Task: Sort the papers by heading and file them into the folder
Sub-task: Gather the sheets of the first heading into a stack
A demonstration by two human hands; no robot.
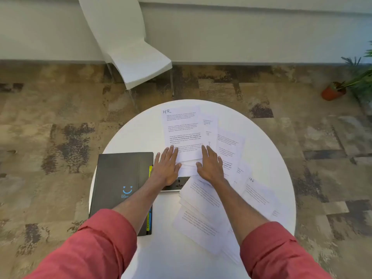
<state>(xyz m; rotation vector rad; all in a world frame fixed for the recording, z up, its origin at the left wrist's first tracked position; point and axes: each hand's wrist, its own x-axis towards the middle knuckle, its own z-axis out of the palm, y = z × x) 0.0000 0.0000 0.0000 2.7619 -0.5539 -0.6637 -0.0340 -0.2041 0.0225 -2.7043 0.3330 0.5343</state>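
Sleeves of red cloth lowest in the frame, bare forearms reaching up from them. Low and right of centre: loose white printed sheets [201, 214], fanned and overlapping, unsorted as far as can be judged. Lower left: dark grey folder with a blue smiling mark [120, 182], closed, flat on the round white table [128, 135], yellow tabs [150, 171] poking from its right edge; nothing visibly filed yet.

Mid-frame: left hand [167, 168] and right hand [210, 166], both flat, fingers straight and close together, pressing on the lower edge of the white sheet headed HR [183, 129], 1 near each bottom corner. Under that sheet, edges of a few more, possibly an HR pile. To its right, further sheets spread down the table's right side, 1 showing the letters IN [259, 196].

Judged stage: early sorting; most papers left to group, all filing left.

Upper frame: white plastic chair [136, 57]; at the right edge, potted plant [334, 92].
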